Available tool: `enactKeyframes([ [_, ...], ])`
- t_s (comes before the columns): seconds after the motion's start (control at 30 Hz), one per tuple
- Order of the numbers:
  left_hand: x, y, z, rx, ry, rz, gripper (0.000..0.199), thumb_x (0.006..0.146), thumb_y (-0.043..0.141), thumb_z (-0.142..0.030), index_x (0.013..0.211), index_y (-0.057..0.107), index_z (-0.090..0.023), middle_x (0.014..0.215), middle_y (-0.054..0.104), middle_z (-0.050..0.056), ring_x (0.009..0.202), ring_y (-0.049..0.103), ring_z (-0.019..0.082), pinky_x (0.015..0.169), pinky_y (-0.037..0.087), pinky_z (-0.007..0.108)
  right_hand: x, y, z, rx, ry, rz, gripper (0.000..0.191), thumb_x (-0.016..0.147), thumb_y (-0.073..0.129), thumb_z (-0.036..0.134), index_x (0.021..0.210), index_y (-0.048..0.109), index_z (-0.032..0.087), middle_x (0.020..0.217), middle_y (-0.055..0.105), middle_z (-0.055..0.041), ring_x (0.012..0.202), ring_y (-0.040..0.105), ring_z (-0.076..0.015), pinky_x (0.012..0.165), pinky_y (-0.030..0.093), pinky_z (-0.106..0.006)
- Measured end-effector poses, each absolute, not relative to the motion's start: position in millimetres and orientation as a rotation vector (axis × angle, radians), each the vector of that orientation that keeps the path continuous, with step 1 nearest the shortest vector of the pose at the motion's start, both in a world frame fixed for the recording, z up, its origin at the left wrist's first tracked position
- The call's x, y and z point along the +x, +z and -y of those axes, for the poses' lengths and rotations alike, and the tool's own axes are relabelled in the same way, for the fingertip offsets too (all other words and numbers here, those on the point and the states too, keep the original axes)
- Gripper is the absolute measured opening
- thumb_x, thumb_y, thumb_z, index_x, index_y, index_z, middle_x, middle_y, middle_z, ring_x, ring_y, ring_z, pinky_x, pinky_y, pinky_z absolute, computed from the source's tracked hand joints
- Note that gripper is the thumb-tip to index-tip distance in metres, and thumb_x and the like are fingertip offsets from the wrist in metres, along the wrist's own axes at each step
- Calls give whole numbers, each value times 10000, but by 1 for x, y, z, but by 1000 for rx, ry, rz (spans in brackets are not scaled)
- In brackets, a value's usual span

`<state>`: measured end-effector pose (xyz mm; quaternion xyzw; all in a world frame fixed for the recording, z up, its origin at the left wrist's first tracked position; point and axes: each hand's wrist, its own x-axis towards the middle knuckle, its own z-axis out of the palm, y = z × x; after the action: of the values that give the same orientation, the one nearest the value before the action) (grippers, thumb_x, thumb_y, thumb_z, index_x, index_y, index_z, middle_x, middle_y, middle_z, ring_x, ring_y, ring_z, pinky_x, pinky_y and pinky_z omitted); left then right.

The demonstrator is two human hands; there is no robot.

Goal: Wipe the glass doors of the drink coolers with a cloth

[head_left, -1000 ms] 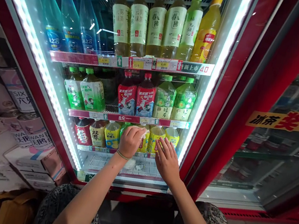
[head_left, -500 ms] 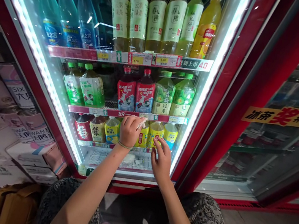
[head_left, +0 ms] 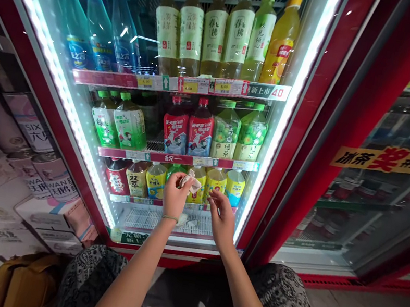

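Observation:
Between the thumb and fingers of my left hand [head_left: 174, 198] is a crumpled, pale tissue [head_left: 195, 182]. The hand is in front of the lower bottle row and covers part of it. To its right, my right hand [head_left: 222, 221] is half curled with thumb and fingers apart, and nothing shows in it. Its fingertips are near a yellow-labelled bottle [head_left: 216, 183]; whether they touch it I cannot tell. Left of the tissue stands another yellow-and-blue bottle [head_left: 155, 181]. Above both hands runs a red shelf strip [head_left: 172, 158] with price tags.
Lit drinks fridge; its upper shelves carry green tea bottles [head_left: 131, 122], red-labelled bottles [head_left: 200, 130] and tall pale-labelled bottles [head_left: 239, 32]. A small clear-and-white item [head_left: 190, 222] lies on the bottom rack [head_left: 146, 217]. Stacked cartons [head_left: 44, 212] and a brown bag [head_left: 25, 283] are at left.
My left hand has dropped slightly from the shelf strip and turned, so more of the tissue shows. My right hand has barely moved, its fingers a little more curled. The view has shifted slightly.

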<state>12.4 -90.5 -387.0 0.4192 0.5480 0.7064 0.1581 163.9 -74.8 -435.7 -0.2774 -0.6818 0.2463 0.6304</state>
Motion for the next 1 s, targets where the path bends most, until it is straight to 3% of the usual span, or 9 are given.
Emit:
enactKeyframes([
  [0.2, 20, -383, 100, 1083, 1819, -1236, 446, 758, 780, -559, 958, 662, -178, 919, 694, 32, 774, 648, 141, 674, 525, 258, 162, -409, 75, -502, 592, 1765, 339, 1013, 577, 311, 1351, 577, 299, 1393, 570, -125, 1268, 638, -244, 918, 654, -359],
  [0.4, 41, -385, 104, 894, 1782, -1012, 454, 716, 857, -491, 1013, 705, -183, 989, 735, 41, 827, 664, 125, 704, 521, 223, 152, -402, 82, -592, 513, 1650, 74, 941, 602, 230, 1011, 602, 255, 1058, 598, -65, 994, 627, -209, 765, 629, -324],
  [0.53, 43, -395, 108, 1053, 1769, -1090, 402, 829, 775, -488, 1093, 730, -189, 1152, 742, 96, 1040, 704, 204, 903, 576, 324, 161, -401, 69, -684, 284, 1648, 61, 907, 611, 188, 919, 589, 243, 981, 565, -49, 915, 596, -208, 784, 584, -351],
  [0.67, 24, -411, 120, 1573, 1897, -1512, 314, 948, 664, -431, 1205, 723, -262, 1361, 645, 103, 1288, 614, 256, 1105, 521, 451, 178, -401, 40, -787, 31, 1525, 163, 940, 556, 177, 1061, 650, 230, 1065, 535, -89, 983, 588, -241, 829, 570, -402],
  [0.87, -8, -433, 128, 2163, 1904, -2064, 336, 988, 607, -292, 1317, 662, -250, 1385, 563, 151, 1362, 536, 312, 1136, 495, 540, 142, -421, 34, -796, -161, 1685, 336, 1012, 452, 192, 1283, 636, 263, 1229, 586, -137, 1136, 560, -292, 981, 549, -506],
  [1.0, -24, -441, 127, 2373, 1745, -2216, 473, 972, 624, -257, 1442, 565, -272, 1485, 465, 165, 1468, 423, 360, 1188, 424, 602, 118, -438, 41, -749, -254, 1816, 402, 994, 568, 286, 1395, 571, 271, 1345, 581, -172, 1241, 537, -341, 1058, 517, -544],
])
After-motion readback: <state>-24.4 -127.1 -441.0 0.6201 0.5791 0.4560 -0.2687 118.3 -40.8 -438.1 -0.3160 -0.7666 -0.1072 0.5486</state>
